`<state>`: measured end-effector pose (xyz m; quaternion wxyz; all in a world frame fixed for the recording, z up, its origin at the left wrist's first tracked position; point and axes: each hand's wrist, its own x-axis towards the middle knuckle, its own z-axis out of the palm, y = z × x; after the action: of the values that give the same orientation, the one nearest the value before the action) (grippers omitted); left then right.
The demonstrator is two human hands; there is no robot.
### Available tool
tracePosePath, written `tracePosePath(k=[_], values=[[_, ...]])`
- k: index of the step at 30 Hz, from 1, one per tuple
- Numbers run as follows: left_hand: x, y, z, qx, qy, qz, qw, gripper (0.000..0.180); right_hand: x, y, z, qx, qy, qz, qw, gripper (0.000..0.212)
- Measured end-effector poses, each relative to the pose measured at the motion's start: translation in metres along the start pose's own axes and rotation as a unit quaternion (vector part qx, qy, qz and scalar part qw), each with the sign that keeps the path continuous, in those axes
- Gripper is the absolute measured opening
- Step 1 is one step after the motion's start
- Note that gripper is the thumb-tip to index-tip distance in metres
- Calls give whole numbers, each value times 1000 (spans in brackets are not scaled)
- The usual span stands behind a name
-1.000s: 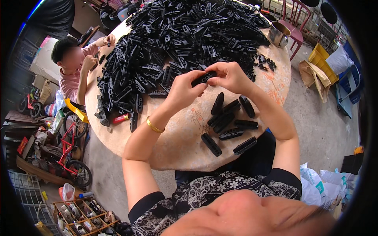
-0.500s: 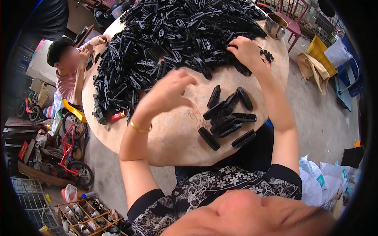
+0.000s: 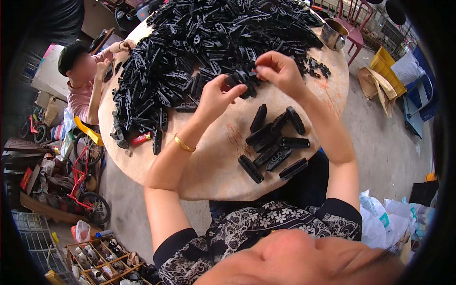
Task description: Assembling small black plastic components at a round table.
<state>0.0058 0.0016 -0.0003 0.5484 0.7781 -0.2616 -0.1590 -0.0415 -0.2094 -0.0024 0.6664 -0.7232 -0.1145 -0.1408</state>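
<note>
Left grip [image 3: 217,99] is narrow, my thumb and fingers closed on a black piece [image 3: 231,81] against the near edge of the heap [image 3: 204,47]. Right grip [image 3: 283,73] hangs at its two o'clock, thumb and forefinger drawn close; I cannot tell whether the dark sliver by their tips is held or belongs to that heap, which spreads toward twelve o'clock on my counter [image 3: 204,164]. At four o'clock from my left grip lies a loose group of similar pieces [image 3: 267,137]. I judge the step as bringing both grips together over one piece; the next move calls for a steady left and careful lining-up from my right.
</note>
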Motion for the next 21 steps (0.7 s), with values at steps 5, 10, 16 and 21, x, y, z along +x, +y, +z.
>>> tracePosePath(k=[5, 10, 16, 21], values=[[-4, -8, 3, -343, 15, -101, 934, 29, -11, -7, 24, -1, -7, -42, 999, 20], [-9, -9, 1, -470, -77, -101, 873, 31, -16, -7, 27, -80, -14, -60, 995, 17], [-10, -9, 1, -409, -92, -54, 906, 39, -13, -3, 23, -139, 7, -148, 979, 14], [-9, -2, 1, -347, -74, -75, 932, 31, -13, 1, 23, -198, 18, -212, 957, 13]])
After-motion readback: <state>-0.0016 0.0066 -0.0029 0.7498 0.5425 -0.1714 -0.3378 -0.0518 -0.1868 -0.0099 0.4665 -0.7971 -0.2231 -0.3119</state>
